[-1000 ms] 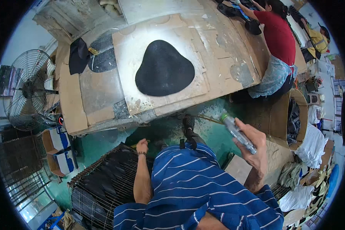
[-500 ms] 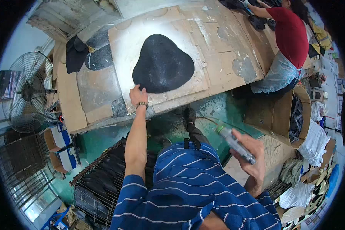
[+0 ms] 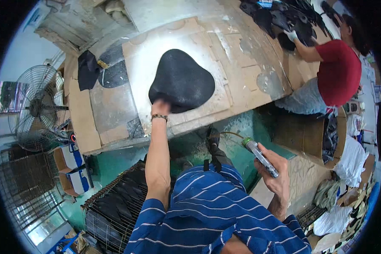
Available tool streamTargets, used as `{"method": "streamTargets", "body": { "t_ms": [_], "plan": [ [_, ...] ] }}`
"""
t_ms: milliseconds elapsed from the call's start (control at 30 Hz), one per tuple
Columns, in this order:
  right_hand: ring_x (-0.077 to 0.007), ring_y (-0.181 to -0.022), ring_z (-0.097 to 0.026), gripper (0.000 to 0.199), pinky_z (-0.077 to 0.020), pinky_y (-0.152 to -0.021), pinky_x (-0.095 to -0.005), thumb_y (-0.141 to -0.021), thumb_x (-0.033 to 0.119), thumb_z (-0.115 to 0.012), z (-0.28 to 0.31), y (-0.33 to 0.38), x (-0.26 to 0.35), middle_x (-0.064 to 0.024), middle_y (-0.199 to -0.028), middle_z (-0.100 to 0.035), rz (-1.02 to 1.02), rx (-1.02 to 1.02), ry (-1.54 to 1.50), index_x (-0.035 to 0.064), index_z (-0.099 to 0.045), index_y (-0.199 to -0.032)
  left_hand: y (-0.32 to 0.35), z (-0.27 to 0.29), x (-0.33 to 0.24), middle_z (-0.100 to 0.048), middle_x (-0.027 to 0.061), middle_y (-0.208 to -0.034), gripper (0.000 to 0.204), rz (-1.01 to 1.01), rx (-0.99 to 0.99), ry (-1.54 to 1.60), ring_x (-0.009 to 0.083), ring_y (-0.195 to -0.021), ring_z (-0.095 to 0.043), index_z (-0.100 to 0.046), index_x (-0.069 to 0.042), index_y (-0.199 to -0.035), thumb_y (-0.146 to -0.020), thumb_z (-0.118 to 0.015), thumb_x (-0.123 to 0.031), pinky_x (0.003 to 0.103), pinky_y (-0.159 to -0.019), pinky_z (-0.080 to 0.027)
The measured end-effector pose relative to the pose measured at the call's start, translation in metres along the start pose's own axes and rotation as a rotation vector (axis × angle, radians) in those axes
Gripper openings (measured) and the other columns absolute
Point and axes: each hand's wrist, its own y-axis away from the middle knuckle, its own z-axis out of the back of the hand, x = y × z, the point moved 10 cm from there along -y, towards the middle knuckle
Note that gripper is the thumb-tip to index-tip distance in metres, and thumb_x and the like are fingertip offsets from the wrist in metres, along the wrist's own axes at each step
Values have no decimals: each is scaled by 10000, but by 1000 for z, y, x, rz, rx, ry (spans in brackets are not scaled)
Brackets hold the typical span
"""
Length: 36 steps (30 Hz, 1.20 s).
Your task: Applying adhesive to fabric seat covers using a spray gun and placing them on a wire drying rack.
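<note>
On the cardboard-covered table lies a black, rounded-triangle pad (image 3: 184,80) with a smooth, dark face. My left hand (image 3: 161,108) is at its near left corner, the fingers blurred and closed over the edge, which looks bent up there. In my right hand (image 3: 276,167), held over the floor to the right of my body, is a clear tube-shaped tool (image 3: 260,154) with a green end pointing away from me. My fingers wrap round its barrel. Under the pad, a cardboard sheet (image 3: 135,63) carries a whitish coating.
A dark flat piece (image 3: 87,70) lies at the table's left. Beside the table stands a wire fan (image 3: 38,108). A wire rack (image 3: 110,211) of black pieces is by my left side. At right are a large cardboard box (image 3: 300,135) and a co-worker in red (image 3: 338,72), handling black pieces.
The pad's near left edge has bent up under my left hand. My right hand still holds the tube-shaped tool. The co-worker has shifted, and my view has tilted slightly.
</note>
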Motion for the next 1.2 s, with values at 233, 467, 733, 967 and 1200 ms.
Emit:
{"method": "streamTargets", "body": {
  "t_ms": [233, 467, 733, 967, 1200],
  "plan": [
    [-254, -707, -650, 508, -501, -674, -328, -769, -51, -775, -13, -9, 10, -178, -832, -662, 72, 16, -9, -32, -687, -1269, 80, -176, -60, -659, 220, -1269, 453, -48, 472, 342, 407, -1190, -620, -622, 78, -1123, -707, -529, -75, 553, -1120, -437],
    [-215, -728, -641, 506, -508, -711, -301, -778, -33, -778, -47, -19, 30, -190, -878, -686, 112, 189, -26, -44, -678, -1274, 279, -207, -194, -598, 249, -1411, 685, -359, 637, 513, 401, -1340, -551, -557, 127, -1342, -694, -530, -95, 531, -1205, -378],
    [-141, -813, -619, 481, -508, -768, -320, -828, 6, -739, -65, 1, 70, -167, -907, -714, 118, 541, 68, -67, -660, -1297, 516, -34, -256, -671, 181, -1290, 557, -724, 523, 682, 386, -1198, -625, -635, 45, -1259, -731, -551, -110, 531, -1103, -462],
    [-121, -710, -498, 475, -436, -615, -308, -908, 234, -725, -111, 18, 119, -57, -772, -608, 365, 916, 140, -78, -670, -1262, 762, 128, -239, -677, 166, -1264, 510, -1367, 161, 812, 379, -1194, -616, -646, 45, -1225, -743, -534, -79, 533, -1092, -455],
    [-151, -769, -580, 482, -497, -693, -326, -864, 118, -716, -193, 24, 149, -119, -846, -684, 537, 1117, 247, -101, -655, -1289, 949, 331, -238, -693, 197, -1250, 545, -1899, -363, 747, 406, -1183, -646, -654, 72, -1189, -680, -528, -78, 610, -1096, -463]
  ]
}}
